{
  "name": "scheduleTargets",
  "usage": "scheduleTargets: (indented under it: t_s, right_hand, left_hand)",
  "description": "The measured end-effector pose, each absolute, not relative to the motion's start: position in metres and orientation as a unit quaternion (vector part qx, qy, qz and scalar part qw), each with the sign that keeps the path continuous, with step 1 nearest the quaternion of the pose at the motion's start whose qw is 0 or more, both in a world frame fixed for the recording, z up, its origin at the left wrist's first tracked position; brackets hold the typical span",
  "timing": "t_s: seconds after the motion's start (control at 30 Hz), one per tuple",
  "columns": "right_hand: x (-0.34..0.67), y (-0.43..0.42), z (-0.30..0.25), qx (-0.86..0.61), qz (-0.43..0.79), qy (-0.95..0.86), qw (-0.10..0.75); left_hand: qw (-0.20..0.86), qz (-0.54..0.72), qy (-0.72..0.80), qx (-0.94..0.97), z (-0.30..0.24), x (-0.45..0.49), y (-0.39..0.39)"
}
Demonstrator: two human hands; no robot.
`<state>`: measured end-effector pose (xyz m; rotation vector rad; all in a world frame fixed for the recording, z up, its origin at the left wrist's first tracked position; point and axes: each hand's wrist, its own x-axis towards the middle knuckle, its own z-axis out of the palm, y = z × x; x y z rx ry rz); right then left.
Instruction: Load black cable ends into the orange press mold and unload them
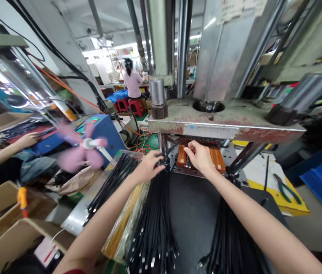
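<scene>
My left hand (148, 167) is at the top end of a bundle of flat black cables (156, 213), its fingers curled on dark cable ends. My right hand (200, 156) reaches into the press, over an orange-brown mould block (216, 158). Its thumb and index finger are bent together at the block's slots; anything between them is too small to make out. A second bundle of black cables (232, 236) lies below my right forearm on the black work surface (193, 213).
The press's heavy metal plate (226, 127) hangs above my hands, between steel columns. Pliers (286, 188) lie on the yellow-edged surface at right. A pink fan (85, 146) spins at left, near a co-worker's arm (9, 152). Cardboard boxes (35, 228) stand lower left.
</scene>
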<state>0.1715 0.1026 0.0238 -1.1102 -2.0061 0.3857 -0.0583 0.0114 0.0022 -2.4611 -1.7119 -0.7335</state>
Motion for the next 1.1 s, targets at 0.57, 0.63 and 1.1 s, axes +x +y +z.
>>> scheduleTargets:
  t_s: [0.57, 0.63, 1.1]
  right_hand:
    - [0.163, 0.134, 0.021, -0.503, 0.340, -0.714, 0.347]
    - [0.165, 0.136, 0.023, -0.501, 0.330, -0.722, 0.344]
    - [0.167, 0.149, 0.022, -0.563, 0.034, -0.795, 0.222]
  left_hand:
    - [0.072, -0.365, -0.378, -0.848, -0.013, 0.003, 0.047]
    - [0.085, -0.349, -0.376, -0.854, -0.014, 0.003, 0.051]
    - [0.014, -0.118, -0.455, -0.882, 0.017, 0.011, 0.056]
